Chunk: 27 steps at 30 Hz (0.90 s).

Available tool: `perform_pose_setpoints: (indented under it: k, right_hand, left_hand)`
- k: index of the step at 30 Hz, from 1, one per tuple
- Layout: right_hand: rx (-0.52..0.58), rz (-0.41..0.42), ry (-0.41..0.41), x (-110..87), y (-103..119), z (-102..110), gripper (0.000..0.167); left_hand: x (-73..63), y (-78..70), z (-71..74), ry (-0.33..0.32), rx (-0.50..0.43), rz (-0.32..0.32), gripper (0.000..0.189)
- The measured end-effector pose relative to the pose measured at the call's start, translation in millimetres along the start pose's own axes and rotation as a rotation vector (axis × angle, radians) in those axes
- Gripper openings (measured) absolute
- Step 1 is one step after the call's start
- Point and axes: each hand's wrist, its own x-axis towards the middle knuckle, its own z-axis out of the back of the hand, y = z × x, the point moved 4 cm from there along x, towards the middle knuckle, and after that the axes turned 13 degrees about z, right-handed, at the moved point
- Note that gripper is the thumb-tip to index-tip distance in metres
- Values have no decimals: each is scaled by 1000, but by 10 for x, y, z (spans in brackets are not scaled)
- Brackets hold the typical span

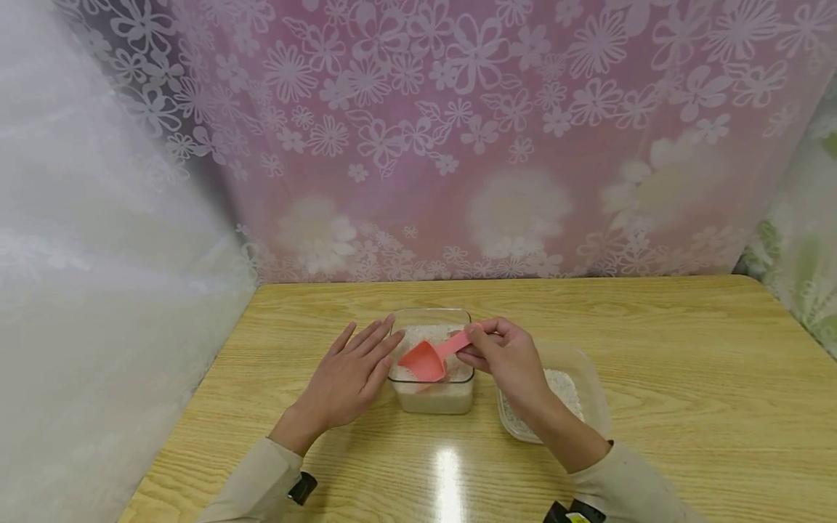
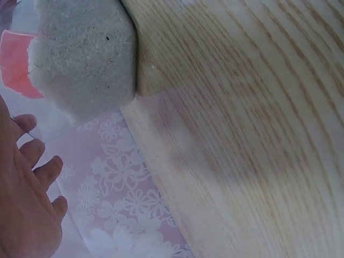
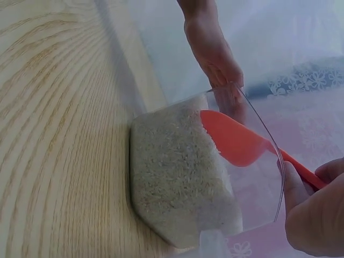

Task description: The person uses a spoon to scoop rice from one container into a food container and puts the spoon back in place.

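A clear container (image 1: 431, 399) holding white rice (image 3: 177, 166) stands on the table. My right hand (image 1: 510, 359) pinches the handle of a pink scoop (image 1: 425, 361) between thumb and fingers. In the right wrist view the scoop's bowl (image 3: 231, 140) is inside the container, its lower edge against the rice. My left hand (image 1: 349, 378) has its fingers extended at the container's left rim; in the left wrist view that hand (image 2: 29, 199) shows fingers slightly bent, holding nothing. Beneath my right forearm sits a second, translucent tub (image 1: 595, 392) with some rice in it, partly hidden.
The wooden table (image 1: 686, 385) spreads out around both containers. A pink floral curtain (image 1: 418, 145) hangs behind its far edge, and a whitish sheet (image 1: 118, 254) hangs at the left. Bands with dark devices sit at both wrists.
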Motion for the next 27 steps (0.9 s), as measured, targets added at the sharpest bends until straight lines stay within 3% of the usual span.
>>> perform_pose_setpoints:
  k: [16,27]
  right_hand:
    - [66,-68,24,21,1,21,24]
    - [172,-147,-52,-2,-39,107,20]
  left_hand:
    - [-7,-1,2,11,8,1,47]
    - [-9,-1,10,5,19,-6,47]
